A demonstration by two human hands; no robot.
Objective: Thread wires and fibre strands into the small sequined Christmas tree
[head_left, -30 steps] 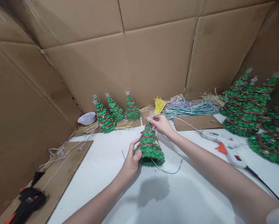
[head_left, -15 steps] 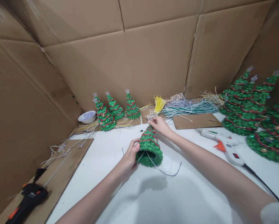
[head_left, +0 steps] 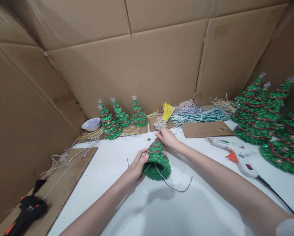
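Note:
A small green cone-shaped Christmas tree (head_left: 157,158) with red garland is tilted away from me above the white table (head_left: 161,209), its hollow base facing me. My left hand (head_left: 136,167) grips the base rim. My right hand (head_left: 167,137) pinches the tree's tip. A thin dark wire (head_left: 176,188) trails from the base across the table.
Three small finished trees (head_left: 121,116) stand at the back by a white bowl (head_left: 91,124). Bundles of yellow, white and green wires (head_left: 196,113) lie at the back. Larger trees (head_left: 267,121) crowd the right. A white glue gun (head_left: 237,155) lies right; a black one (head_left: 26,209) at lower left. Cardboard walls surround.
The tree has tipped further away from me, showing its hollow base, and my right hand has come down with the tip. Both hands keep their hold.

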